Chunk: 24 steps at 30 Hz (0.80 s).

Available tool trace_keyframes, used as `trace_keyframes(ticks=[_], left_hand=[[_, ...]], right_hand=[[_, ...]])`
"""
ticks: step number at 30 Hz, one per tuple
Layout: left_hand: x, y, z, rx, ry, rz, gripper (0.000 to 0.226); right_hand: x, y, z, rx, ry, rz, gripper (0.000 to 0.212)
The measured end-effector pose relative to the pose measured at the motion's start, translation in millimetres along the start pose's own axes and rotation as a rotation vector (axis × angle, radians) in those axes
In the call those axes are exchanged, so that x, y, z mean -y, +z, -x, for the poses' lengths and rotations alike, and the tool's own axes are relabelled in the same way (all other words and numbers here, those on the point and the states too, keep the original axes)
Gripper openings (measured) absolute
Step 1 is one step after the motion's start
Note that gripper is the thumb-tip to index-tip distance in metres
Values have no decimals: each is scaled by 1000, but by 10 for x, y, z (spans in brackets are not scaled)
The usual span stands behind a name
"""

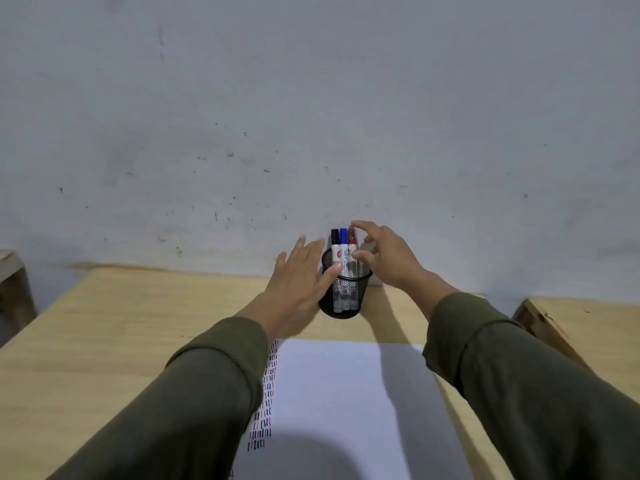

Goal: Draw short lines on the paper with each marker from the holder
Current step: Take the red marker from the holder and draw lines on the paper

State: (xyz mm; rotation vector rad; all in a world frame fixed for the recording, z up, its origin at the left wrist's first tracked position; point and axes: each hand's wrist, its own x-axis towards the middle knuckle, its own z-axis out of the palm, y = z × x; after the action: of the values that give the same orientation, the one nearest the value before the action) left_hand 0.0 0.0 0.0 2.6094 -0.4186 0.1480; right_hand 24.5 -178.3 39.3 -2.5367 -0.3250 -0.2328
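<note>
Markers: black-capped (335, 241), blue-capped (343, 241), red-capped (352, 242), upright in mesh holder (343, 299) at desk (104, 323) far edge, against wall (311, 98). Left hand (298, 275) spread flat on holder side. Right hand (384, 254) fingers apart around red cap, gripping nothing. Paper (346, 393) nearer, short lines (268, 386) along left edge; remainder blank.

Pale wooden table (104, 327) against a scuffed grey wall (311, 98), another wooden surface (588, 327) at right.

Black mesh holder (346, 299) with black-, blue- and red-capped markers (343, 251); white paper (346, 393); olive sleeves (194, 393).
</note>
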Motion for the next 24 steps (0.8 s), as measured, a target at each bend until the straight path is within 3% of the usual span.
trace_keyframes(ticks=[6, 13, 17, 24], left_hand=[[22, 61, -15, 6, 63, -13, 64], [-47, -3, -5, 3, 36, -10, 65], [-101, -81, 31, 11, 13, -12, 65], [-210, -439, 97, -163, 6, 86, 56]], right_hand=[[5, 33, -41, -3, 14, 3, 49], [78, 13, 43, -101, -1, -101, 32], [144, -9, 101, -128, 41, -161, 34], [497, -421, 168, -377, 30, -406, 37]])
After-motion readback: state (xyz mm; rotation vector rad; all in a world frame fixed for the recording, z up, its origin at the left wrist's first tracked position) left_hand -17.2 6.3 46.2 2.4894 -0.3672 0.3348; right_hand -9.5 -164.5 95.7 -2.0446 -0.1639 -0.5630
